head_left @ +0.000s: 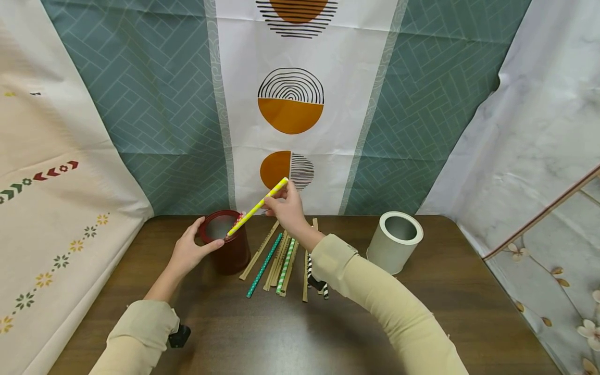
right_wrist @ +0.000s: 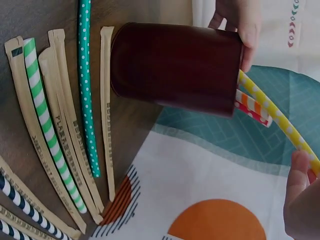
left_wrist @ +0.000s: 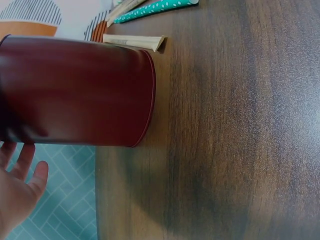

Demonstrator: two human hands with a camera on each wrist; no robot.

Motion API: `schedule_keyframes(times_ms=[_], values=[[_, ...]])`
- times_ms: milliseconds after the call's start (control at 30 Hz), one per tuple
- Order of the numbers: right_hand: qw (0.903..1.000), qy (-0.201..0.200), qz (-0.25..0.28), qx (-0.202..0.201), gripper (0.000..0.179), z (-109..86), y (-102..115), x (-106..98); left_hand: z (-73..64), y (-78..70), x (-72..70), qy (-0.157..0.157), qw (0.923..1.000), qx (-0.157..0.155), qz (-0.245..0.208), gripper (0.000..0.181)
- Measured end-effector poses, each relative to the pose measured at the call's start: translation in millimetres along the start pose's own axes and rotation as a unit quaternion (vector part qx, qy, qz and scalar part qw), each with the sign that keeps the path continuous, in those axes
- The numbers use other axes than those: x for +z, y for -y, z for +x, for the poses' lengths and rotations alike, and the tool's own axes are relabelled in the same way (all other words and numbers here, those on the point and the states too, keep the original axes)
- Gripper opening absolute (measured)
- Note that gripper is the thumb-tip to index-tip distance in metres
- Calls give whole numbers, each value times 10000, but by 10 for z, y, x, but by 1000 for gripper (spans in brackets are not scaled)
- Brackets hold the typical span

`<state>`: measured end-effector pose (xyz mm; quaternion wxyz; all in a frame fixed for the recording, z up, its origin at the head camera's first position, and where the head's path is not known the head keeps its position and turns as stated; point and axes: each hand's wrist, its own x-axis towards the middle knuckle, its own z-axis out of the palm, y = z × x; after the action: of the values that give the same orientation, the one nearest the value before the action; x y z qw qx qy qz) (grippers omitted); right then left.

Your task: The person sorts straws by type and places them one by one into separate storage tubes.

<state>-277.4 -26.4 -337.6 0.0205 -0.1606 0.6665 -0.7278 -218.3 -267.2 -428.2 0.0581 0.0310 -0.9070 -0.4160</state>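
My right hand [head_left: 287,208] pinches a yellow paper straw with white dots [head_left: 255,208]. The straw slants down to the left, its lower end at the mouth of a dark red canister [head_left: 234,256]. My left hand [head_left: 189,252] grips that canister near its rim, thumb on the near side and fingers round the left. A red dotted straw [right_wrist: 252,114] and an orange-striped straw [right_wrist: 252,102] stick out of the canister's mouth in the right wrist view. How deep the yellow straw's tip reaches is hard to see.
Right of the canister lie a teal dotted straw [head_left: 264,265], a green-striped straw [head_left: 285,265], black-and-white striped straws [head_left: 325,291] and several paper-wrapped sticks [head_left: 260,250]. A white canister [head_left: 392,247] stands farther right on the wooden table [head_left: 262,338]. Patterned cloth [head_left: 300,52] hangs behind.
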Motion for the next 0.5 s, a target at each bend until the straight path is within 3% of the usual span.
schedule_keyframes(times_ms=[500], values=[[9980,-256,-581,37,25,118,-177,178,3,-3,-1,-2,10000,7,1,91]])
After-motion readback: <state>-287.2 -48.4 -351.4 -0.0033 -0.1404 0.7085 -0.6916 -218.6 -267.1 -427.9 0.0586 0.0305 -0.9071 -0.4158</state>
